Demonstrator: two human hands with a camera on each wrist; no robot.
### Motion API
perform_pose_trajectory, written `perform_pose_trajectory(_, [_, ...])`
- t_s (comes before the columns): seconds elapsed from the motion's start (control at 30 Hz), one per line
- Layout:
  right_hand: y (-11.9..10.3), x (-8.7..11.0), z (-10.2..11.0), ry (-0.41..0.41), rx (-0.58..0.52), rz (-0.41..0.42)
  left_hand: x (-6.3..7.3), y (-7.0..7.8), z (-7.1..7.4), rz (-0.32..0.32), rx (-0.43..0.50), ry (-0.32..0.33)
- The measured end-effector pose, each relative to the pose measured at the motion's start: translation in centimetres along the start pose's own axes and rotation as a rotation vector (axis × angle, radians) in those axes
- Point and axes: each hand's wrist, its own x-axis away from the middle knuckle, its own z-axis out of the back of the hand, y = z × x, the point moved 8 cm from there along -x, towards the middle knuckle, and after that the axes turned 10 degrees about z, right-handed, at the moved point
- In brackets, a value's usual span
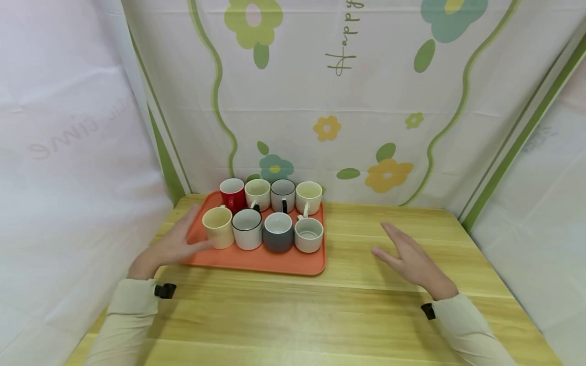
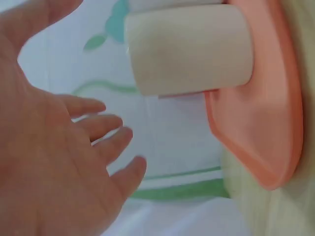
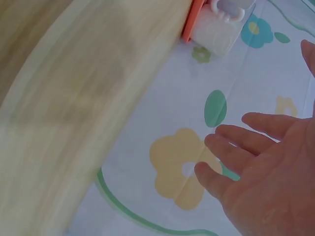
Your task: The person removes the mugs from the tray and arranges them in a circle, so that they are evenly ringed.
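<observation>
An orange tray carries several mugs in two rows. My left hand is at its left side, fingers spread and thumb near a cream mug in the front row. In the left wrist view that mug stands apart from the fingers. Beside it are a white mug with a black rim, a grey and white mug and a small ribbed white cup. Behind stand a red mug and other pale ones. My right hand hovers over the table with fingers extended, holding nothing.
The wooden table reaches to a printed cloth hanging at the back. White cloth walls close in the left side and the right side. Each wrist wears a dark strap.
</observation>
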Motion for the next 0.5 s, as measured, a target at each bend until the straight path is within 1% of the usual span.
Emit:
perform_pose_trajectory(0.1, [-0.4,-0.2,-0.2,0.013,-0.088,-0.012,-0.1,-1.4,0.4,0.026,0.126,-0.041])
perform_pose_trajectory(0.17, [-0.7,-0.4,-0.3,0.028,-0.123,-0.020,-0.2,-2.5,0.4,0.042,0.218,-0.070])
perform_pose_trajectory(0.3, [-1.3,-1.1,-0.6,0.062,-0.192,-0.027,-0.4,-4.4,0.1,0.039,0.410,-0.115])
perform_pose_trajectory(0.4, [-1.9,-1.7,-0.9,0.078,-0.271,-0.035,-0.5,-5.8,-0.4,0.047,0.486,-0.125])
perform_pose_trajectory(0.5, [-2.6,-2.6,-1.3,0.087,-0.341,-0.035,-0.8,-7.2,-1.0,0.070,0.528,-0.137])
